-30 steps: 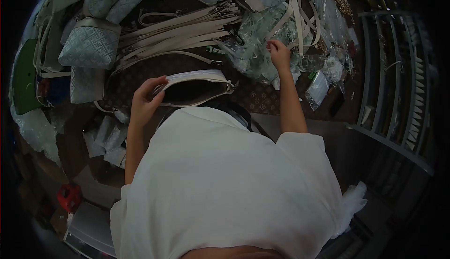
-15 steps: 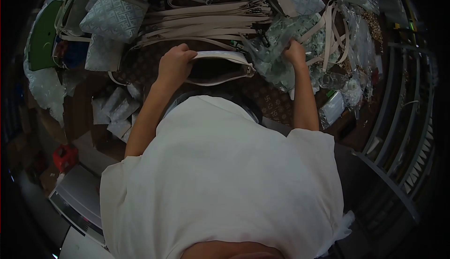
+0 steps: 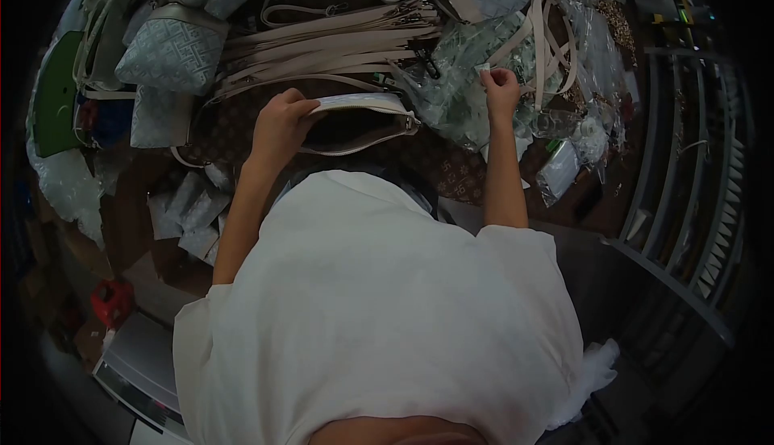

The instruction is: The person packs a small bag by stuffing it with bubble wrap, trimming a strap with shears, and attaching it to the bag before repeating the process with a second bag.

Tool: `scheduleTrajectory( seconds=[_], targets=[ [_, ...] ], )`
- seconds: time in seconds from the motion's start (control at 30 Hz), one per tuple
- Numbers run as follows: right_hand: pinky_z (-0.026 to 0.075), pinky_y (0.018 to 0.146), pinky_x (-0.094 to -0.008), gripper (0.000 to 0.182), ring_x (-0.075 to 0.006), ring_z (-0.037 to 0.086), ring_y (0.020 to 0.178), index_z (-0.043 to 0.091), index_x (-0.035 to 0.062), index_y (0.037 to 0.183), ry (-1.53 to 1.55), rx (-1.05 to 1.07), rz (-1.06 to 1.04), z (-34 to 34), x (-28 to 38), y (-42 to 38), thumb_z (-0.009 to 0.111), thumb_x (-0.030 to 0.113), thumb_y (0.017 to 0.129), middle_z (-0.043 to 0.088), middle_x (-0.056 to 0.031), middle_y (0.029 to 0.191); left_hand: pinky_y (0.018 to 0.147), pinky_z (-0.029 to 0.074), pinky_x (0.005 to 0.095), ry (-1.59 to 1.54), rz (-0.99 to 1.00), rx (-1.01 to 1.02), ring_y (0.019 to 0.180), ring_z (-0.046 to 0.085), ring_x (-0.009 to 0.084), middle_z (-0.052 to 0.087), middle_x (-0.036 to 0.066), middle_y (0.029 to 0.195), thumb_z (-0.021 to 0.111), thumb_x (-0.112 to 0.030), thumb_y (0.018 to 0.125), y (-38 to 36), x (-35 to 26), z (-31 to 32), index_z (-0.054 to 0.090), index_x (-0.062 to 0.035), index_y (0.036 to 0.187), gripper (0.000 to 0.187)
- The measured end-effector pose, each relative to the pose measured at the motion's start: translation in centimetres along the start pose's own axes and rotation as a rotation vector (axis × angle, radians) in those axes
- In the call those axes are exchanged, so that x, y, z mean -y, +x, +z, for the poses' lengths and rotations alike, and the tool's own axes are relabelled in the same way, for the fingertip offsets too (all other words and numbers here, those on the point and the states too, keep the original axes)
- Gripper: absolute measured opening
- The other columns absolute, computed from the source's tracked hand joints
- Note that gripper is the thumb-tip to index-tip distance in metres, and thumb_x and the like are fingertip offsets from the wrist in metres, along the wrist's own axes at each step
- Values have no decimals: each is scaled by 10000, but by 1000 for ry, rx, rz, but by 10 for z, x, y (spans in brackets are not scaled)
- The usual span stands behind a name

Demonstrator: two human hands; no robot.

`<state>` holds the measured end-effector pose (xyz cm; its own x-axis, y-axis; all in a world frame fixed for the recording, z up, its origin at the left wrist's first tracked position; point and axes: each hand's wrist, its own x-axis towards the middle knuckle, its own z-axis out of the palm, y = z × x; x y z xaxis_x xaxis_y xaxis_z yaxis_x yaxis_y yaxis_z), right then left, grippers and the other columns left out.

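My left hand (image 3: 280, 129) grips the upper left edge of a pale handbag (image 3: 363, 102). The bag's zipped mouth gapes toward me, showing a dark interior. To the right, my right hand (image 3: 501, 94) is raised with thumb and fingers pinched on a small whitish packet (image 3: 484, 68), too small to identify surely. Beneath and beside that hand lies a crumpled clear plastic bag (image 3: 459, 62) with many pale greenish pieces inside. Beyond the handbag, long beige straps (image 3: 322, 46) with metal clasps lie in a bundle.
Patterned silvery bags (image 3: 176, 48) are piled at the back and left. A looped beige strap (image 3: 538, 34) and plastic wrapping (image 3: 592, 66) lie right. A metal rack (image 3: 685, 171) stands at the far right. Small white packets (image 3: 189, 207) sit lower left, near a red container (image 3: 111, 300).
My right hand has lifted slightly off the plastic bag, and a small whitish packet now shows at its fingertips. My left hand still holds the handbag. The whole view has shifted a little.
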<state>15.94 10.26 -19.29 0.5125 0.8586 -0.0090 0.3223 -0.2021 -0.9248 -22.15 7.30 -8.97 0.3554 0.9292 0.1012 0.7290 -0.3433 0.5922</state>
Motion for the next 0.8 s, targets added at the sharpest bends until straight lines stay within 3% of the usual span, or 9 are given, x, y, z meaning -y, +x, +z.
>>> scheduleTrajectory(
  seconds=[0.13, 0.27, 0.33, 0.37, 0.43, 0.53, 0.67, 0.77, 0.8],
  targets=[
    [432, 596, -208, 182, -83, 534, 642, 560, 9, 813, 94, -30, -59, 1, 31, -17, 692, 100, 725, 576, -13, 709, 606, 456, 340, -15, -5, -2, 690, 553, 248, 557, 69, 726, 677, -142, 700, 1, 2, -1, 671, -75, 820, 137],
    [412, 573, -184, 105, -64, 508, 614, 561, 28, 805, 296, 247, -249, 28, 131, -87, 653, 51, 760, 566, -3, 729, 609, 462, 312, 12, -4, -3, 686, 567, 239, 563, 79, 753, 672, -110, 709, 0, 1, -3, 662, -52, 849, 152],
    [443, 585, -229, 111, -128, 551, 634, 572, 37, 808, 53, 586, -563, 33, 162, -110, 654, 39, 734, 582, -41, 751, 614, 458, 321, -8, 3, -20, 692, 562, 250, 560, 83, 752, 675, -114, 699, -1, 2, -1, 661, -55, 846, 159],
    [443, 585, -229, 111, -128, 551, 634, 572, 37, 808, 57, 585, -575, 43, 165, -113, 654, 39, 734, 582, -41, 751, 614, 458, 321, -2, 7, -31, 692, 562, 250, 560, 83, 752, 675, -114, 699, 0, 3, -1, 661, -55, 846, 159],
    [466, 601, -293, 139, -223, 579, 690, 587, 42, 811, -120, 762, -1005, 59, 170, -115, 655, 30, 690, 590, -87, 774, 616, 456, 329, -12, 7, -32, 695, 558, 258, 558, 87, 752, 681, -112, 683, -2, 2, -1, 658, -57, 837, 165],
    [471, 621, -337, 165, -277, 575, 743, 596, 43, 813, -94, 720, -1000, 70, 182, -111, 658, 35, 661, 596, -97, 791, 621, 456, 335, -6, 26, -53, 698, 554, 266, 556, 92, 746, 686, -109, 668, -5, 3, -1, 656, -55, 824, 168],
    [480, 584, -306, 158, -240, 588, 686, 614, 32, 844, -79, 620, -931, 76, 184, -83, 657, 13, 693, 598, -88, 774, 638, 459, 346, -23, 14, -64, 724, 548, 262, 560, 82, 762, 692, -101, 648, -9, 2, 2, 652, -64, 817, 177],
    [476, 580, -297, 131, -236, 585, 648, 616, 25, 844, -69, 542, -788, 76, 182, -63, 649, 32, 718, 596, -96, 770, 639, 463, 346, -14, -18, -49, 733, 552, 260, 564, 86, 773, 695, -83, 641, -8, -3, 1, 648, -57, 822, 189],
    [474, 586, -321, 107, -262, 577, 639, 612, 22, 821, -31, 513, -637, 76, 181, -59, 635, 36, 717, 594, -106, 754, 639, 463, 346, -19, 8, -40, 733, 552, 260, 564, 86, 773, 695, -83, 641, -7, -4, 2, 648, -57, 822, 189]
  ],
)
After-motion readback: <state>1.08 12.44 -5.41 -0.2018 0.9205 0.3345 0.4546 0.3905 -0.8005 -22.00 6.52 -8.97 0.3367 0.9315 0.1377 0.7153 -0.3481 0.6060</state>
